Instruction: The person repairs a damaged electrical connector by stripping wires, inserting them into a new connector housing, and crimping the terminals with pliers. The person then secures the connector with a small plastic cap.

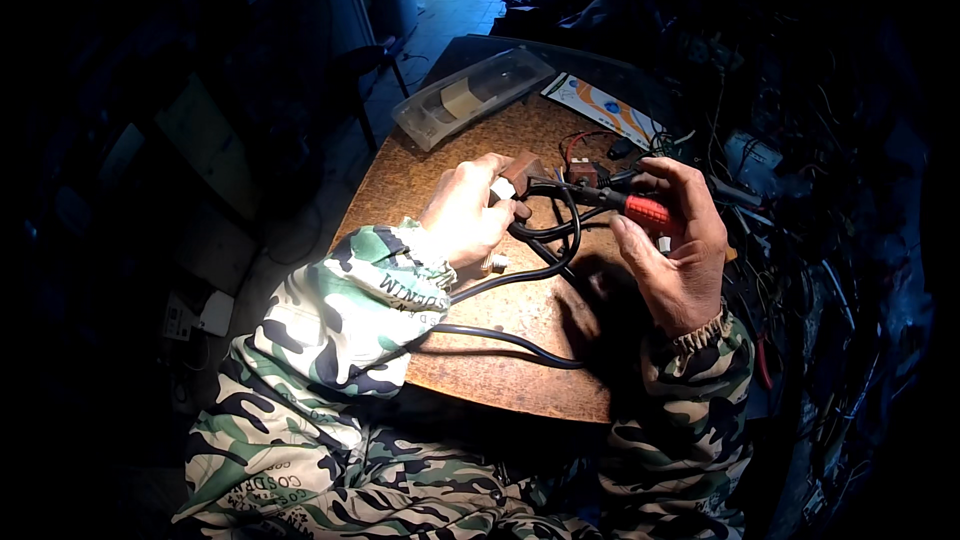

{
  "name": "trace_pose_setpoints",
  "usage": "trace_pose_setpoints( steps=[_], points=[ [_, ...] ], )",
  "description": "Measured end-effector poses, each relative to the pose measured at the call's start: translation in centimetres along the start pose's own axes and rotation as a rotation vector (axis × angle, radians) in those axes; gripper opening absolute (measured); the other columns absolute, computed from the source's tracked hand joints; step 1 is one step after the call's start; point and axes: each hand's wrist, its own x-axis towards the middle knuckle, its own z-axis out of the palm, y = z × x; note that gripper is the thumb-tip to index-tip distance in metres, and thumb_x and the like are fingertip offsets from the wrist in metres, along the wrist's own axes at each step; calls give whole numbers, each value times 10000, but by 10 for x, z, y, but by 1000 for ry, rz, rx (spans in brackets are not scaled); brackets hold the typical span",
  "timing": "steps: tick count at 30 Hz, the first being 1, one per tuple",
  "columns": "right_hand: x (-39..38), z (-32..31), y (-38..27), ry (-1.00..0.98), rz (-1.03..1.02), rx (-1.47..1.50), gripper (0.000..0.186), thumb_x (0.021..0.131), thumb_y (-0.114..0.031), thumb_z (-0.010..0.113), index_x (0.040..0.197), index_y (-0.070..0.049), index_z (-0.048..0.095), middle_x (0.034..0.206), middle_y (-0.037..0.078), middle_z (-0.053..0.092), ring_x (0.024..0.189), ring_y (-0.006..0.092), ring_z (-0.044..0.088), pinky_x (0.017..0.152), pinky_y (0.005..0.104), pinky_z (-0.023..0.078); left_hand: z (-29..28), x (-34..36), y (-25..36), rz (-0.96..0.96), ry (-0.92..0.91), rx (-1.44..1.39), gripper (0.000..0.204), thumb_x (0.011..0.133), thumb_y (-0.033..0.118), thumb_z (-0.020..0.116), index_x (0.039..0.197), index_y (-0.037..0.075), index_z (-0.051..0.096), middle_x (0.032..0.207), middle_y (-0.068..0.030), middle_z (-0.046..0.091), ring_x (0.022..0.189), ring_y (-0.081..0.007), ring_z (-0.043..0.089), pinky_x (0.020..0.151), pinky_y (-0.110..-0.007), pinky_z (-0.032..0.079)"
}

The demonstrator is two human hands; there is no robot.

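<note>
Left hand clasps a brown plug block; right hand grips a red-handled screwdriver.

The screwdriver lies nearly level, its long axis running left and slightly up from the red grip toward the block, above the middle of the worn wooden table. A black cable loops beneath both hands and trails off the near edge. The table's near stretch is open; its left edge drops to the floor, while the right side is crowded with tangled wires. At the far left corner sits a clear oblong plastic case; beside it, a flat white card with orange and blue shapes.
</note>
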Motion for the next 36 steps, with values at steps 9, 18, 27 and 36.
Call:
trace_pose_setpoints(
  steps=[9,18,27,36],
  points=[
    [2,-14,-1,-109,90,-131,174,842,42,670,1012,20,641,947,96,614,873,158,668,747,272,560,-1,1,3,3,-11,22,403,882,-83,551,1276,-146,492,1037,-211,694,931,-234,729,797,-296,603],
    [1,-23,10,-109,163,-206,136,903,-72,691,980,32,650,865,123,691,766,173,695,712,270,558,10,11,-8,59,27,-77,358,824,-2,600,1161,-122,583,901,-193,730,883,-250,744,768,-343,572],
    [72,-7,2,-140,70,-485,349,929,-298,672,871,45,649,719,195,684,672,255,708,597,349,543,-18,41,22,-239,-181,-176,434,886,26,548,1270,-165,488,974,-179,671,853,-173,692,746,-248,569],
    [56,-4,-9,-251,134,-317,165,822,-48,727,920,47,635,930,157,654,863,251,717,731,311,586,-33,42,13,-351,-293,-333,390,936,57,504,1251,-173,491,1087,-170,615,920,-168,661,777,-244,572]
  ],
)
